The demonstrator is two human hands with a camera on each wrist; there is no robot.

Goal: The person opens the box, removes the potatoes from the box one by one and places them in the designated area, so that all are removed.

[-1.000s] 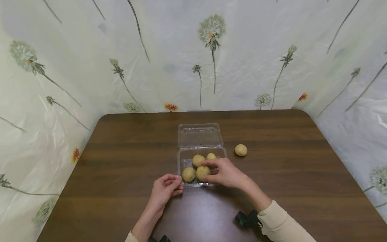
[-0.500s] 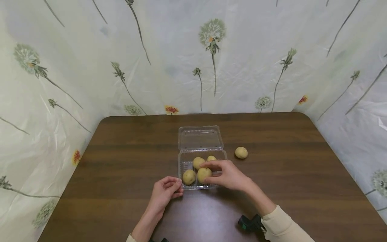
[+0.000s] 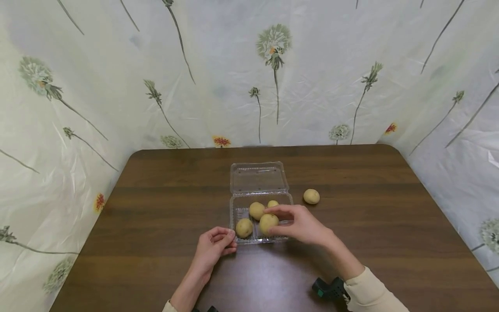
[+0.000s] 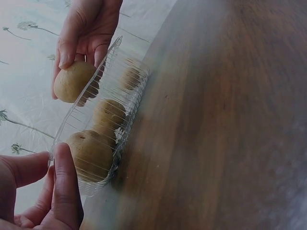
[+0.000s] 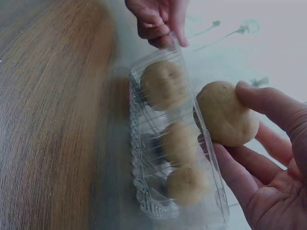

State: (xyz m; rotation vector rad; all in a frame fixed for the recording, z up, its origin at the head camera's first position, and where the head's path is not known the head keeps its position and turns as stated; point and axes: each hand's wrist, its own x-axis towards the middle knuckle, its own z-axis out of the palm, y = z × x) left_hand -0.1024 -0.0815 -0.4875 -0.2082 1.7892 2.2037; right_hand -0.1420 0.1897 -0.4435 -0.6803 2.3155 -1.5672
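Note:
A clear plastic clamshell container [image 3: 233, 212] lies open on the table, its lid [image 3: 259, 178] folded back. Three potatoes sit inside: one at the near left [image 3: 244, 228], one in the middle [image 3: 257, 210] and one farther back [image 3: 273, 203], partly behind my right hand. Between thumb and fingers my right hand [image 3: 302, 224] grips another potato [image 5: 225, 114], raised to the height of the container's rim. My left hand [image 3: 213, 245] pinches the container's near left corner, with thumb and forefinger on the rim in the left wrist view.
A single potato [image 3: 311, 196] lies on the brown wooden table [image 3: 175, 195], right of the container. Behind the table hangs a flower-printed plastic sheet [image 3: 218, 65]. A black device [image 3: 329, 288] is strapped at the right wrist.
My right hand has moved slightly to the right with its potato, away from the near-left potato. The left hand keeps its pinch at the corner. The head view tilted up a little.

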